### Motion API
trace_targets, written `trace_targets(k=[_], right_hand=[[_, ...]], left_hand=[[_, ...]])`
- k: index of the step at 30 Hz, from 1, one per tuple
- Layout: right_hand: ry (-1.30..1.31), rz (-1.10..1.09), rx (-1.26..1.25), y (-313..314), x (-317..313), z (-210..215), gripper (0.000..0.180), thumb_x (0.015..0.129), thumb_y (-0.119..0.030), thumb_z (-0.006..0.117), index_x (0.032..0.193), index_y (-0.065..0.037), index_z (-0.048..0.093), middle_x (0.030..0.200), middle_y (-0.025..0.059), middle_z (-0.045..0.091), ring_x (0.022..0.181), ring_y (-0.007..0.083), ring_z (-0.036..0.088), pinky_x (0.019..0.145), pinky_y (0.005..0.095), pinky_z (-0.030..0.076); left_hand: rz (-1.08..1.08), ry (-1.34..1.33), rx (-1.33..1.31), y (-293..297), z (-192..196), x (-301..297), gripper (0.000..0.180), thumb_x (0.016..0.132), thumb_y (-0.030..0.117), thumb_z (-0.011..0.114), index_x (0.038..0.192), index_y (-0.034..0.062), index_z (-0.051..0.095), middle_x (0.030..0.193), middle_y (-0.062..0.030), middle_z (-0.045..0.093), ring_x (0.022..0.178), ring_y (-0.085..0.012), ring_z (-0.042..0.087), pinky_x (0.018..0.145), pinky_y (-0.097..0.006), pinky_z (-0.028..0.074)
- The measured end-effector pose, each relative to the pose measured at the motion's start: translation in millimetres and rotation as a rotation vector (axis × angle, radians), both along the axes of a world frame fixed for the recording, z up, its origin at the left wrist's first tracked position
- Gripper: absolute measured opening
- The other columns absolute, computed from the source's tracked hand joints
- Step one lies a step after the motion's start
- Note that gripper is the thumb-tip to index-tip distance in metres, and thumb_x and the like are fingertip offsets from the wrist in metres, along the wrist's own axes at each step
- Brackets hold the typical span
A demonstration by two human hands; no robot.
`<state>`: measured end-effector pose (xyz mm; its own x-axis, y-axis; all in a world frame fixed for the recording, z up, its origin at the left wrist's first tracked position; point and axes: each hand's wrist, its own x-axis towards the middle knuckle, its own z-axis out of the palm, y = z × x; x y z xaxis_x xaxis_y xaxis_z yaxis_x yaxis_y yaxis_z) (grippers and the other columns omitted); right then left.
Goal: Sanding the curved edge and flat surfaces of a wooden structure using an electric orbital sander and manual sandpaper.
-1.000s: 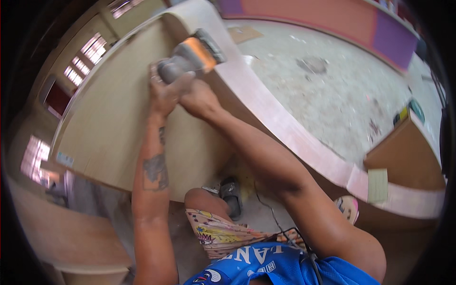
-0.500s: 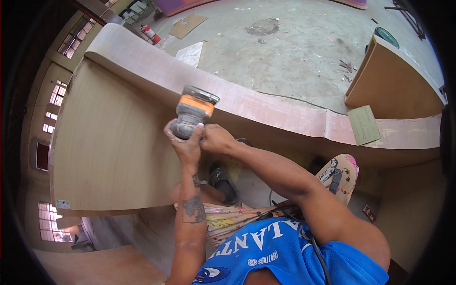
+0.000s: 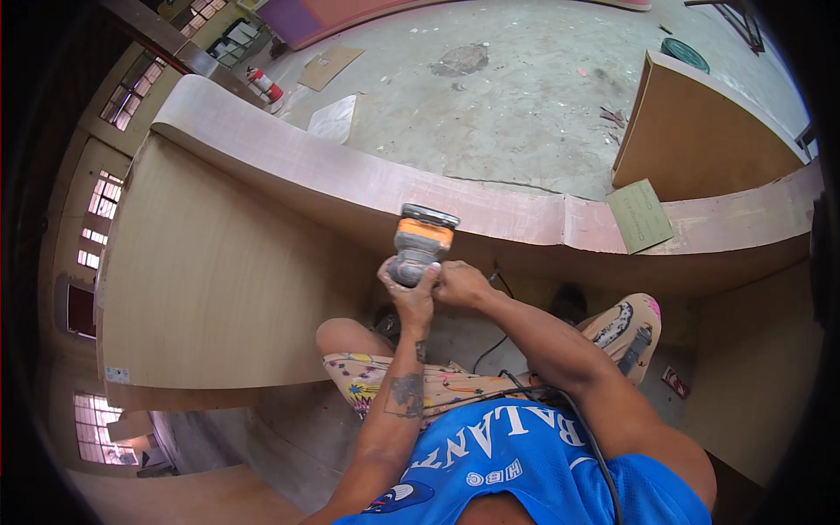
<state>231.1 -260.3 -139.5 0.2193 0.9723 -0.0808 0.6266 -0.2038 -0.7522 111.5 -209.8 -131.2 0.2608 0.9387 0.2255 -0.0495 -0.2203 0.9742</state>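
A dusty orange and grey electric sander (image 3: 423,241) is held up in front of me, its dark flat pad facing away. My left hand (image 3: 409,289) wraps round its rounded grey body from the near left side. My right hand (image 3: 461,283) is closed at the lower right of the same sander, its fingers partly hidden. Just beyond the pad runs the curved, pinkish-white top edge (image 3: 350,169) of a wooden panel structure. The pad appears apart from that edge.
A large pale wooden panel (image 3: 227,280) stands at left. A greenish sandpaper sheet (image 3: 639,216) lies on the curved edge at right, near a brown wooden piece (image 3: 700,131). A black cord (image 3: 591,437) passes over my shirt. Beyond are a fire extinguisher (image 3: 264,85) and cardboard (image 3: 330,67).
Both hands have brought the sander right and nearer to me, away from the curved edge. My view has shifted slightly, and my left knee now shows more.
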Motion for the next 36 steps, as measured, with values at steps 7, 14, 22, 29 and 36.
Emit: trace_targets(k=[7,14,22,29,36], right_hand=[[-0.054,-0.080,-0.065,-71,32,-26,0.035,0.082,-0.031,0.064,0.095,0.000,0.070,0.104,0.0238,0.070,0.102,0.0405,0.067,0.089,0.0501,0.053],[-0.152,-0.248,-0.271,-150,59,-43,0.049,0.077,-0.039,0.073,0.107,-0.001,0.066,0.105,0.0235,0.071,0.101,0.0403,0.067,0.089,0.0495,0.053],[-0.218,-0.290,-0.430,-152,65,-30,0.057,0.075,-0.049,0.077,0.105,-0.001,0.067,0.102,0.0229,0.072,0.100,0.0372,0.069,0.090,0.0484,0.053],[-0.242,-0.069,-0.335,-54,27,-20,0.057,0.078,-0.048,0.075,0.105,0.001,0.067,0.103,0.0225,0.072,0.100,0.0359,0.070,0.087,0.0469,0.055],[-0.207,0.063,-0.209,-4,4,2,0.051,0.079,-0.042,0.075,0.105,0.002,0.066,0.104,0.0218,0.071,0.100,0.0356,0.070,0.087,0.0455,0.056]], left_hand=[[-0.228,-0.074,-0.393,-54,-38,23,0.086,0.082,0.016,0.083,0.145,0.0060,0.026,0.130,-0.0133,0.045,0.116,-0.0187,0.052,0.099,-0.033,0.047],[-0.555,-0.071,-0.661,-104,-78,48,0.080,0.087,0.018,0.079,0.142,0.0133,0.021,0.132,-0.0124,0.045,0.118,-0.0192,0.055,0.094,-0.035,0.056],[-0.663,0.050,-0.750,-88,-76,56,0.081,0.083,0.025,0.084,0.138,0.0013,0.030,0.123,-0.0163,0.053,0.106,-0.0196,0.061,0.082,-0.032,0.059],[-0.384,-0.028,-0.572,-16,-67,7,0.073,0.082,0.020,0.084,0.135,0.0016,0.037,0.119,-0.0128,0.056,0.103,-0.0183,0.060,0.086,-0.032,0.055],[-0.317,0.023,-0.614,39,-39,-36,0.043,0.099,0.036,0.063,0.120,-0.0010,0.063,0.110,-0.0059,0.067,0.100,-0.0131,0.062,0.096,-0.031,0.047]])
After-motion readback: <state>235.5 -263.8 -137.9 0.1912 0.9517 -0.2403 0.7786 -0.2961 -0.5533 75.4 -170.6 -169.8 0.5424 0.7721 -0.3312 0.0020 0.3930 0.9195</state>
